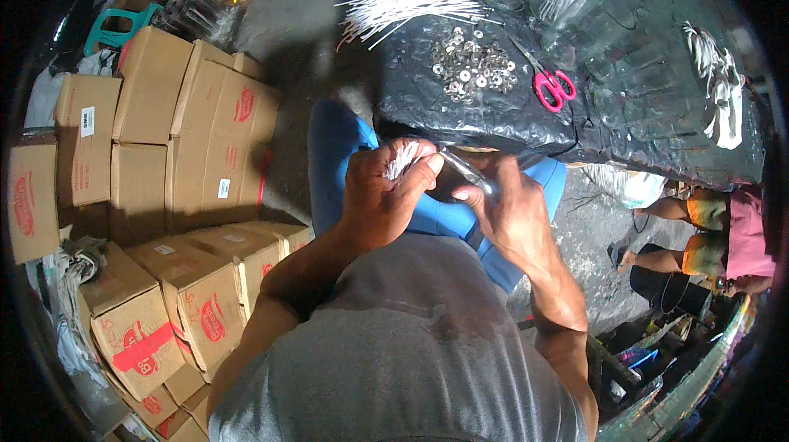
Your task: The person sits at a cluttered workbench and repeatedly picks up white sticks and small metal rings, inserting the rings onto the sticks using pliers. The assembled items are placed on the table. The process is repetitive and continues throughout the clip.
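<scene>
In front of my lap, my left hand [393, 187] is closed around a bunch of white wick-like cords [402, 159], their ends showing above the fist. My right hand [514, 200] grips a slim silver tool that looks like pliers [467, 168]. The tool's tip meets the left thumb and fingertips; whatever is pinched there is too small to make out. Just beyond my hands is a table covered in black plastic [485, 131]. On it lie a heap of small metal washer-like discs [474, 66], a spread of white cords [419, 2] and pink-handled scissors [549, 89].
Stacked cardboard boxes [148, 97] fill the left side, with a teal plastic stool [122, 27] behind them. Clear glass containers [633, 68] and white gloves [717, 89] lie on the table's right part. Another person in a pink garment [749, 232] is at the far right.
</scene>
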Demonstrator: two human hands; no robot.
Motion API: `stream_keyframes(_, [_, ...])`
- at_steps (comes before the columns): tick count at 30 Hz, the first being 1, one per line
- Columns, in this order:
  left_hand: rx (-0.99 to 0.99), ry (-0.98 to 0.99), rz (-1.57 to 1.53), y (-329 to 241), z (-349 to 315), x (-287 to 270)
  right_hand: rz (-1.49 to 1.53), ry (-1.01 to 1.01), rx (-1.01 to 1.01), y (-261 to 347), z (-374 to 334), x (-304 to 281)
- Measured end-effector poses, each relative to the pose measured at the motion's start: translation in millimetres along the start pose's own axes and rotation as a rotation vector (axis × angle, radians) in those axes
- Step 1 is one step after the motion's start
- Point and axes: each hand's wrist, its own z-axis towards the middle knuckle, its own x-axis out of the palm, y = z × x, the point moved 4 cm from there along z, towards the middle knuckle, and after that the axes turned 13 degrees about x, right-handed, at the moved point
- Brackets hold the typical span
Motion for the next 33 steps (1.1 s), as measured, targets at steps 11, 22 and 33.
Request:
stream_keyframes(11, [0.012,0.104,0.001,0,-2,-1,-0.035,0.097,-0.074,-13,6,8])
stream_keyframes(22, [0.174,0.319,0.323,5,-7,-44,0.047,-0.027,0.037,-22,16,-16])
stream_keyframes(33, [0.541,0.019,0.887,-35,81,-81,-0.253,-0.250,0.082,-7,41,-72])
